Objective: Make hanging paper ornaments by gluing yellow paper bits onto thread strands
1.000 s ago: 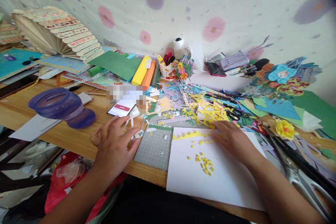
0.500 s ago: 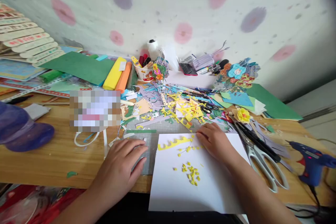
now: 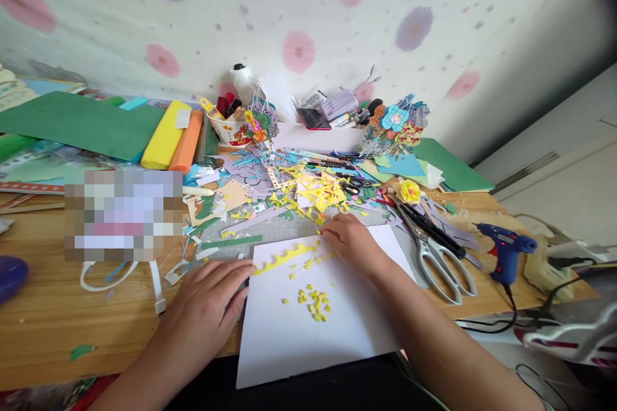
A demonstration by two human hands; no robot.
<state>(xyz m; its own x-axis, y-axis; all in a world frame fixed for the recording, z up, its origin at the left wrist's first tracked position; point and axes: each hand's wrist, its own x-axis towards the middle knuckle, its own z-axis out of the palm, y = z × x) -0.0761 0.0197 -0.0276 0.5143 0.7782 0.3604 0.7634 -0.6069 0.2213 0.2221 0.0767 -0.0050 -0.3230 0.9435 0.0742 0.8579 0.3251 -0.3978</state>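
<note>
Both hands, left (image 3: 212,308) and right (image 3: 354,241), are lying open, gripping nothing, risking brushing yellow scraps (image 3: 313,303) off the white sheet (image 3: 308,340) overhanging the table's (image 3: 43,321) front edge.

White paper sheet (image 3: 337,334) flat at desk edge, yellow crown strip (image 3: 284,255), scattered yellow bits (image 3: 315,304)

Soft, even daylight fills the scene, bright and without glare. Shadows under the hands are faint. Wide-angle distortion bends the table (image 3: 58,334) edge and wall toward 3 and 9 o'clock. The 1 o'clock corner darkens. A pixelated patch (image 3: 123,213) sits at 9 o'clock.
</note>
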